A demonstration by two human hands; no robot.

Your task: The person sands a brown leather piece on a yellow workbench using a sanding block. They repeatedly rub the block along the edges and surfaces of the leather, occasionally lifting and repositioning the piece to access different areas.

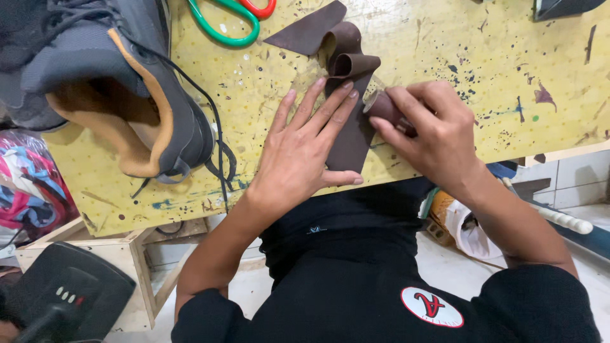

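— While the brown leather strip lies on the yellow table, which way does it run from the hands?

— Its long axis runs away from the person, from the near table edge up toward the far side, leaning slightly to the right as it goes. At the far end it curls over into loose folds, and another flat brown piece sits just beyond those.

— And the left hand?

— Spread flat, palm down, fingers extended. It presses on the left edge of the strip, fingertips reaching up to the curled part. It grips nothing; it pins.

— The right hand?

— Just beside the strip, on its right. Its fingers are curled around a small dark roll, apparently the same brown material, which touches the strip's right edge. So both hands flank the strip, left on it, right against it.

— Anything else close by?

— A grey shoe with tan lining lies well to the left, laces trailing, and green-and-red-handled scissors rest at the far edge.
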